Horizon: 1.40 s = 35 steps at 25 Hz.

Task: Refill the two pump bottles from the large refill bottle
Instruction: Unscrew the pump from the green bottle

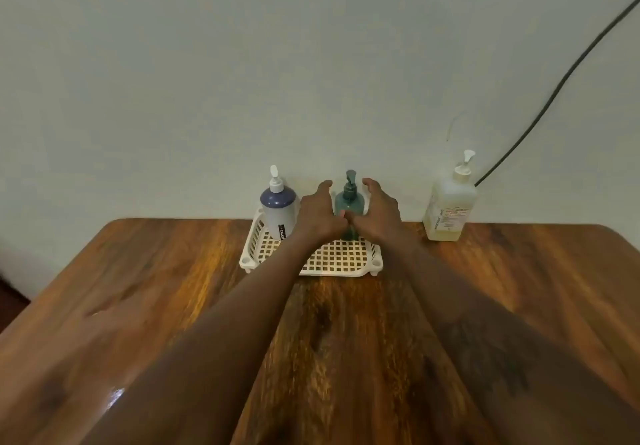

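A teal pump bottle [349,198] stands in a cream lattice tray [343,260] at the table's far edge. My left hand [318,212] and my right hand [379,212] flank it, fingers spread, thumbs meeting in front of its lower body; whether they touch the bottle is unclear. A white pump bottle with a blue-grey top [279,209] stands at the tray's left. The large refill bottle [449,207], translucent with yellowish liquid and a white pump, stands on the table to the right of the tray.
The wooden table [173,306] meets a pale wall behind the bottles. A dark cable [554,94] runs diagonally down the wall behind the refill bottle. A glossy reflection shows at the table's near left.
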Tool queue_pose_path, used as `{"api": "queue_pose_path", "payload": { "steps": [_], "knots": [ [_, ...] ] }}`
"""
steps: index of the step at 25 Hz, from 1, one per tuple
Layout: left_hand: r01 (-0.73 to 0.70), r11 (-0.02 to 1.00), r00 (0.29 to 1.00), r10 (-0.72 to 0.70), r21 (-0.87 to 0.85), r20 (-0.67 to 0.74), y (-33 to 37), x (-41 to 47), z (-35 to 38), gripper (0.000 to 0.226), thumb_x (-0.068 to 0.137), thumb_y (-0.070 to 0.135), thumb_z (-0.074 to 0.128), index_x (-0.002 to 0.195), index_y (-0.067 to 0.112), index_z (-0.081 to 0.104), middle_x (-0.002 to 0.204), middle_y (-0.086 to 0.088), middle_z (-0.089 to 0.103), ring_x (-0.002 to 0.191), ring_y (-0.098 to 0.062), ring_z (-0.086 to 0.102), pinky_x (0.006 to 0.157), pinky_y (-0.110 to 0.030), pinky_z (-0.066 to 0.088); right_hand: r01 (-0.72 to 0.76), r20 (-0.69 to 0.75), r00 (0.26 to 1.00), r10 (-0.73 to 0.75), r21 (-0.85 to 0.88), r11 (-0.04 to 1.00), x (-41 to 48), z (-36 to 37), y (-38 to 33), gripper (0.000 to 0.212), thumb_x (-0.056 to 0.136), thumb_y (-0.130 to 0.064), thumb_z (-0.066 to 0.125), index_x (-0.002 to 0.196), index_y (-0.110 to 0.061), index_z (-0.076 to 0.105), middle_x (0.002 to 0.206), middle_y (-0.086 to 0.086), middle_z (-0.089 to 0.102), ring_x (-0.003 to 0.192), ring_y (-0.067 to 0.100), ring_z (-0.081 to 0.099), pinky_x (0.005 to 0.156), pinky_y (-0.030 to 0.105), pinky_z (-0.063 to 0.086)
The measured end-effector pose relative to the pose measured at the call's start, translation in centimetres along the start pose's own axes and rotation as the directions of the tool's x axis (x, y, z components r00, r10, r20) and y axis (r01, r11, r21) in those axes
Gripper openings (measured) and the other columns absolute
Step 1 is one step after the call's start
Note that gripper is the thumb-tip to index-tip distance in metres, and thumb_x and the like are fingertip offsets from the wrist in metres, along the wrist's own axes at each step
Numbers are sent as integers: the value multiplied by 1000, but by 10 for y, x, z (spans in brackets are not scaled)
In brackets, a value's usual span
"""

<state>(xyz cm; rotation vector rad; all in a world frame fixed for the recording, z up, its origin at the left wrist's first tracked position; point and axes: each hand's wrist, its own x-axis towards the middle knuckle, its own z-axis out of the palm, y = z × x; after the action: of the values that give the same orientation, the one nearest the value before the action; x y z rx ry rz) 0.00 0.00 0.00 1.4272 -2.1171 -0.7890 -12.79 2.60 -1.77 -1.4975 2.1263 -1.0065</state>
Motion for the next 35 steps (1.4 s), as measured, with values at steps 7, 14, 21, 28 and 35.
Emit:
{"api": "queue_pose_path", "payload": {
  "steps": [7, 14, 21, 28, 35],
  "knots": [
    [-106, 993, 994, 106, -55, -7, -8, -8, 26, 90, 80, 13, 83, 156, 11, 33, 148, -13, 54, 133, -33, 54, 107, -35, 43, 87, -52, 995, -82, 98, 991, -7, 8, 19, 74, 75, -31, 87, 139, -28, 50, 132, 5, 65, 114, 25, 64, 93, 33, 51],
    [-229, 954, 962, 190, -193, -198, -6, -77, 8, 92, 70, 16, 90, 149, 14, 44, 133, -7, 65, 117, -22, 63, 94, -28, 52, 232, -142, 968, -206, 202, 951, -88, -25, 1, 76, 69, -49, 89, 134, -33, 54, 125, -1, 68, 108, 17, 66, 89, 34, 59],
    [-270, 939, 948, 221, -212, -229, -2, -199, -12, 90, 60, 32, 97, 139, 22, 55, 126, 0, 67, 105, -14, 66, 81, -26, 60, 377, -265, 911, -318, 219, 900, -211, -58, -27, 49, 82, -52, 78, 120, -21, 73, 112, -4, 76, 94, 10, 69, 82, 30, 62],
    [-284, 948, 956, 268, -146, -119, -2, -277, -29, 79, 58, 34, 98, 128, 24, 64, 106, 11, 66, 89, -1, 61, 71, -14, 52, 420, -263, 882, -392, 56, 906, -270, -67, -41, 33, 79, -51, 80, 85, -19, 80, 70, -7, 72, 66, 13, 67, 63, 41, 59],
    [-243, 941, 969, 244, -238, -25, -19, -295, -32, 88, 60, 29, 98, 137, 31, 55, 110, 21, 59, 100, -3, 60, 73, -12, 48, 345, 102, 917, -384, 278, 897, -286, -78, -34, 29, 91, -29, 74, 116, -14, 75, 110, -2, 75, 104, 13, 68, 95, 46, 57]
  ]
}}
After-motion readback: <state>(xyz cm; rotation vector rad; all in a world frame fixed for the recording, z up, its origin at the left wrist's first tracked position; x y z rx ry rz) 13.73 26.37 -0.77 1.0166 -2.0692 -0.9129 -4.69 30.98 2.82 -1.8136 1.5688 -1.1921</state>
